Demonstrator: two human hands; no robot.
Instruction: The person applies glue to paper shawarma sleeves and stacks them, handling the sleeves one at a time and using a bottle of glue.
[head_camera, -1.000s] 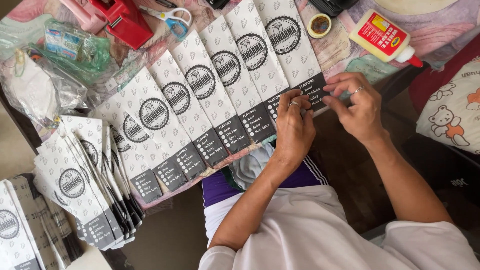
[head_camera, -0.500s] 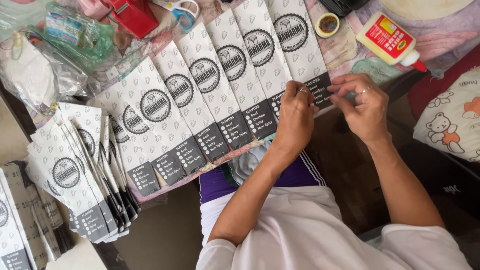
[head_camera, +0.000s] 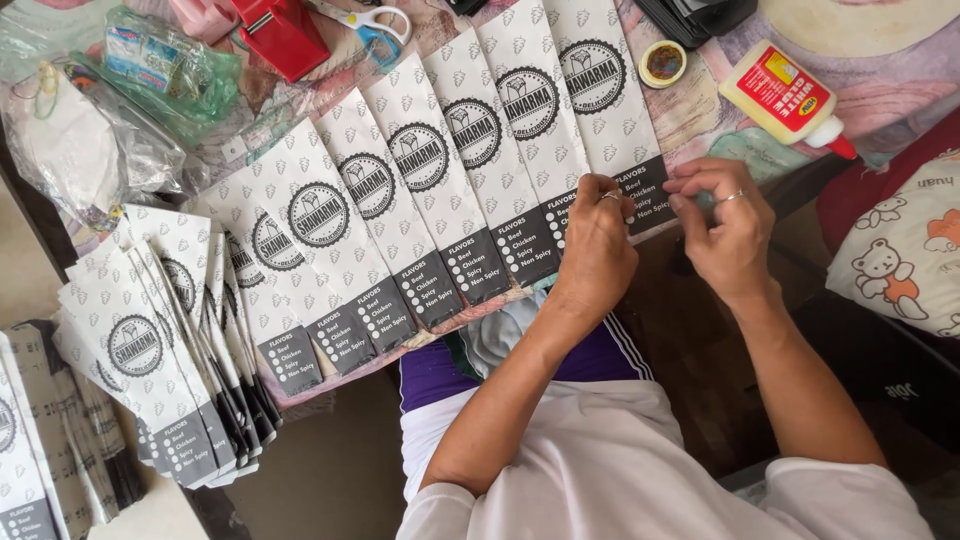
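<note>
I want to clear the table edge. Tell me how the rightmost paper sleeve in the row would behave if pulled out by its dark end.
The rightmost paper sleeve looks thin and flat, so it is probably light and floppy. Both the left hand and the right hand pinch its dark end, so it would likely slide easily. It overlaps the neighbouring sleeve, which may shift with it.

Both forearms reach forward, left hand knuckles-up with fingers curled, right hand just beside it, fingertips pinched together, both at the rightmost paper sleeve lower end.
</note>
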